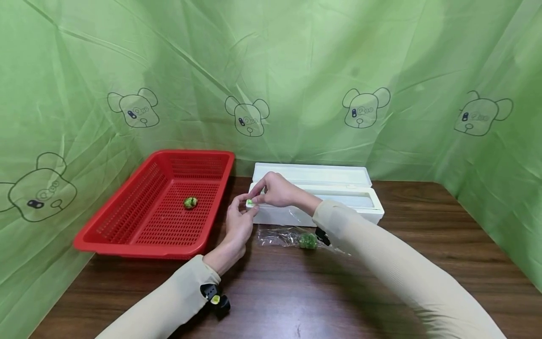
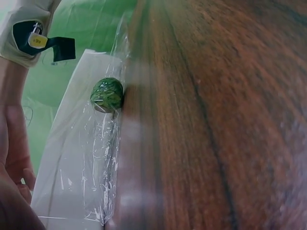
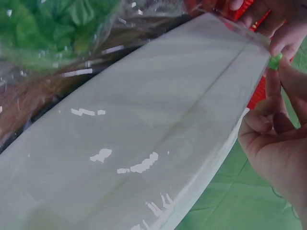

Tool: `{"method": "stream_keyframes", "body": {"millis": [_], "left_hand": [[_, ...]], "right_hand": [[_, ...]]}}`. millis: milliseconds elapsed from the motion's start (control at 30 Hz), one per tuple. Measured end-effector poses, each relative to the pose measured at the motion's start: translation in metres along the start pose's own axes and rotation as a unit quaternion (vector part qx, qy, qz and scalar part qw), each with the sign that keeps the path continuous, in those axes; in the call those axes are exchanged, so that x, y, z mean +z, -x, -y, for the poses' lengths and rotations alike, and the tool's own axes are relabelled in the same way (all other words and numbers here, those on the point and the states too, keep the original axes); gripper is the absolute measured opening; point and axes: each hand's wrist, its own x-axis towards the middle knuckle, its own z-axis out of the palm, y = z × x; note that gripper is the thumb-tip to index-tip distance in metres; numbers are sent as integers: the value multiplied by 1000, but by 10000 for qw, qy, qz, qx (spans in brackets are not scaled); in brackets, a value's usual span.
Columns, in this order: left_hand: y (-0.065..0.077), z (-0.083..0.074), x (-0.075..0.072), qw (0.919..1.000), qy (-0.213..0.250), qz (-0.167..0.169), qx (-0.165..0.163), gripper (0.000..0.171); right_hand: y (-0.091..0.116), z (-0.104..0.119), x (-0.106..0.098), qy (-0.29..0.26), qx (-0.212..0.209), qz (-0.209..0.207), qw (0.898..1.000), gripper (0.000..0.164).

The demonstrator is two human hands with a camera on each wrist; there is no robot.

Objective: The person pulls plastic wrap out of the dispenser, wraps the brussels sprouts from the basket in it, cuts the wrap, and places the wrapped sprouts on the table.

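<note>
A long white cling film box [image 1: 275, 215] stands at the table's middle with its lid [image 1: 313, 173] raised. Clear film [image 1: 277, 236] hangs from its front onto the table. Under the film lies a round, leafy green vegetable like a Brussels sprout [image 1: 307, 241], also seen in the left wrist view as a green ball [image 2: 107, 93]. My right hand [image 1: 279, 189] pinches a small bright green slider [image 3: 275, 61] at the box's left end. My left hand [image 1: 239, 223] holds that same corner between thumb and fingers, close to the right fingertips.
To the left is a red plastic basket [image 1: 207, 207] with slotted walls, holding one small wrapped green sprout [image 1: 190, 203]. Brown wood table [image 1: 423, 245] extends to the right. A green curtain [image 1: 296, 70] with printed bear heads encloses the back and sides.
</note>
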Motion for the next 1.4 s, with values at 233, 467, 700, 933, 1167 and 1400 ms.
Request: {"method": "stream_keyframes", "body": {"millis": [233, 467, 700, 933, 1167, 1400], "left_hand": [[0, -3, -2, 9997, 182, 111, -88, 35], [0, -5, -3, 9996, 158, 151, -153, 35], [-1, -4, -3, 9998, 101, 130, -107, 35], [0, -3, -4, 9998, 114, 92, -121, 33], [-1, -5, -4, 9997, 152, 116, -155, 32], [-2, -6, -4, 9996, 134, 104, -212, 35]], "right_hand": [[-2, -8, -5, -338, -391, 433, 9977, 26], [-5, -11, -8, -441, -614, 758, 9943, 28], [-9, -8, -8, -208, -506, 846, 9949, 24], [-6, -9, -10, -232, -299, 901, 9952, 24], [-4, -9, -12, -203, -284, 868, 9956, 23], [0, -10, -14, 11, -310, 807, 9963, 22]]}}
